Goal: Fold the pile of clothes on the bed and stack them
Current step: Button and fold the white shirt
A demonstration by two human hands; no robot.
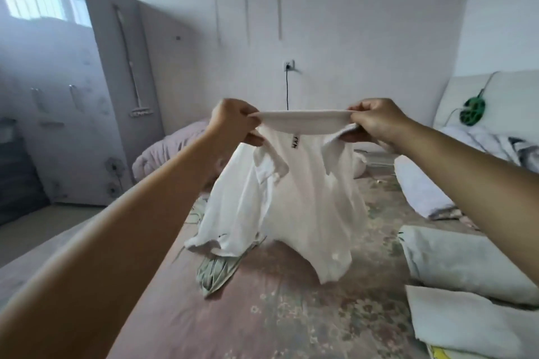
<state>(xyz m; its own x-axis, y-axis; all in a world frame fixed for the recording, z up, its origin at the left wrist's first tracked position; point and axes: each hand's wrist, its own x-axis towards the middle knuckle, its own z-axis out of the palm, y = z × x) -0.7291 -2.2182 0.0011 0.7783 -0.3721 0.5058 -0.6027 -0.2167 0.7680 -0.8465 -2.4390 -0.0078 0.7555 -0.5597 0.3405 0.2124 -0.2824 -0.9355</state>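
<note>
White T-shirt (303,201): we held it up by the neckline, left hand (233,122) and right hand (376,122) pinching either end, hem hanging over the bed (280,315). Green garment (215,271) lay crumpled beneath; folded pieces (466,271) sat at right.

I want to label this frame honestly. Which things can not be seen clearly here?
- Head view: green garment on the bed, mostly hidden by the white shirt.
- Shirt's neck label: too small to read.
- Folded stack: cut off by the right edge.
- Fingers of right hand and left hand: partly hidden by the collar.
</note>
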